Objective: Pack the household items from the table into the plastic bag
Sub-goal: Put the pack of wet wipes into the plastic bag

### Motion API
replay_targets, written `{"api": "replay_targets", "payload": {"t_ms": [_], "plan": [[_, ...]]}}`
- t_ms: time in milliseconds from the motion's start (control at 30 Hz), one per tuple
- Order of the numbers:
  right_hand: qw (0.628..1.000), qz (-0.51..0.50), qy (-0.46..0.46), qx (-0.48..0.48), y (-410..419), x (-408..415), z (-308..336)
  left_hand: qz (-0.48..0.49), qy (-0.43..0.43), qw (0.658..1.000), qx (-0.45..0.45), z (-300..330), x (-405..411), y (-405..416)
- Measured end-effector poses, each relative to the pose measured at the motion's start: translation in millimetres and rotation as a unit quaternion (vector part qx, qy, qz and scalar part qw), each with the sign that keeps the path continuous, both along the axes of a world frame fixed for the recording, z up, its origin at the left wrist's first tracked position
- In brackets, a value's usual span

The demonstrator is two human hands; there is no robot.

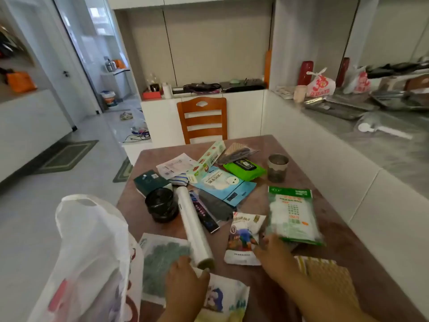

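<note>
Head view looks down over my two hands at a brown table (pixel 325 205) strewn with packets. My left hand (pixel 185 284) rests palm-down at the near end of a clear film roll (pixel 193 226), fingers curled over a small white object at the fingertips; I cannot tell how firmly it grips. It also overlaps a white pouch (pixel 222 296) with a cartoon print. My right hand (pixel 274 254) reaches forward with the fingers bent onto the near edge of the green-and-white packet (pixel 292 217), just beside a salt bag (pixel 243 238); whether they have closed on it, I cannot tell. The white plastic bag (pixel 92 252) stands open at the table's left edge, some items already showing through its side. Farther back lie a black jar (pixel 161 204), a dark green box (pixel 151 182), a blue pouch (pixel 222 184), a green wipes pack (pixel 245 169) and a metal cup (pixel 277 167). A wooden chair (pixel 203 119) stands at the far end.
</note>
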State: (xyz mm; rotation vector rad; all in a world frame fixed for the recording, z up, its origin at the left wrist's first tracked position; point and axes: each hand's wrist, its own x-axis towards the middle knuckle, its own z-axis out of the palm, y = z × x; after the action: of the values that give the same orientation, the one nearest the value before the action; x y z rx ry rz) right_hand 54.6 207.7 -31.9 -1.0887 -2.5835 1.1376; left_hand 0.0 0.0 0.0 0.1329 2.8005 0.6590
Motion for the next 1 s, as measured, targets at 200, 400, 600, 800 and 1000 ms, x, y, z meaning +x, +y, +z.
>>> {"api": "replay_targets", "payload": {"t_ms": [200,400,600,800,1000], "plan": [[0.993,-0.063,-0.097,-0.005,-24,-19,-8,0.039,-0.088,0.994,-0.060,-16,-10,-21],[0.984,0.161,-0.073,0.005,-65,-14,5,0.037,-0.197,0.980,-0.003,-13,-13,-22],[0.908,0.340,-0.202,-0.137,-66,-17,12,0.029,-0.138,0.990,0.003,2,-11,-17],[0.910,0.238,-0.124,-0.316,-37,-2,23,0.009,-0.060,0.990,0.125,34,-2,17],[0.946,-0.067,0.013,-0.316,13,-31,15,0.058,-0.026,0.967,0.246,46,-10,45]]}}
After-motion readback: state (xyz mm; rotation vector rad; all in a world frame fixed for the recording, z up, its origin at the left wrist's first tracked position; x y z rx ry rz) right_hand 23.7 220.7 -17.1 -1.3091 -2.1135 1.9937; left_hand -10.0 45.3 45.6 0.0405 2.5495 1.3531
